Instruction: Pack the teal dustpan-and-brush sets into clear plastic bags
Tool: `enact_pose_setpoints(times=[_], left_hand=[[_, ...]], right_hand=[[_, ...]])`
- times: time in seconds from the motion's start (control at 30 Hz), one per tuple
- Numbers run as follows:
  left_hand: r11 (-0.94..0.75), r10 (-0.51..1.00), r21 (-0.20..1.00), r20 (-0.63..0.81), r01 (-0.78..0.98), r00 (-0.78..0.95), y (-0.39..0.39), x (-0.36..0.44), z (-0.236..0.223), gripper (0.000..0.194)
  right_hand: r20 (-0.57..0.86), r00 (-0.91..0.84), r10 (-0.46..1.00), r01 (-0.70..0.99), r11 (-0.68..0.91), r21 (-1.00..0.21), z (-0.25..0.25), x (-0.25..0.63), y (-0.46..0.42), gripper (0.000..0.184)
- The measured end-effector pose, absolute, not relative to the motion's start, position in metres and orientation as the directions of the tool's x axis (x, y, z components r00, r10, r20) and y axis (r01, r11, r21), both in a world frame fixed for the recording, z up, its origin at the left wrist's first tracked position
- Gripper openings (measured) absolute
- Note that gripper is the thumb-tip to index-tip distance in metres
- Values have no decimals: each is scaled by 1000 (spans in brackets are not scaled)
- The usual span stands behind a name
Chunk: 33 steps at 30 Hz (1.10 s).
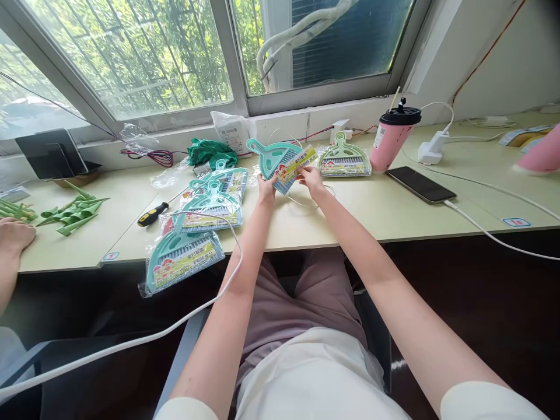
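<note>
A mint-green toy-size dustpan and brush set (pixel 272 156) is held up over the table in front of me, its handle pointing to the upper left. My left hand (pixel 266 189) is closed on the lower left edge of the set. At its right side my right hand (pixel 312 181) pinches a yellow printed label (pixel 297 165), which lies slantwise across the grey-blue bristles. Whether the label is fastened to the set I cannot tell. Left of my hands, several matching sets in clear wrappers overlap, the front set (pixel 186 262) jutting past the table edge. Another set (pixel 343 158) lies to the right.
A yellow-black screwdriver (pixel 153 214) lies left of the wrapped sets. To the right are a pink cup (pixel 394 135), a phone (pixel 421 184) and a white charger (pixel 433 149). A white cable (pixel 175 322) crosses my left arm. Another person's hand (pixel 16 234) rests near green leaves (pixel 74 211).
</note>
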<state>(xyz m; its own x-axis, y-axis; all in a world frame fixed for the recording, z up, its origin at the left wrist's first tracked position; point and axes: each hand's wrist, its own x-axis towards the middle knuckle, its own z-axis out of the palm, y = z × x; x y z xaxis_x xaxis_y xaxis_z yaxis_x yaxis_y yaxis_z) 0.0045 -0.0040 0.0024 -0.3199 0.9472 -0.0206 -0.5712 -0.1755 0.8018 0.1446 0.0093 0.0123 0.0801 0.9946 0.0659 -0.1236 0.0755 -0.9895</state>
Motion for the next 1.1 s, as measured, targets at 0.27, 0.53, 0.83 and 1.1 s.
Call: enact_pose_setpoints(times=[0.27,0.53,0.83,1.1], left_hand=[[-140,969,809,-5,-570,-246,-13,7,6,64],[-118,987,823,34,-556,-160,-14,10,8,65],[-95,994,780,46,-619,-94,-11,13,9,24],[-84,968,841,-57,-534,-243,-4,11,1,68]], right_hand=[[187,204,961,530,52,-846,11,147,-2,38],[140,244,960,546,-17,-838,10,151,1,32],[178,249,952,576,2,-818,7,151,3,32],[171,227,959,607,-2,-794,5,152,7,34]])
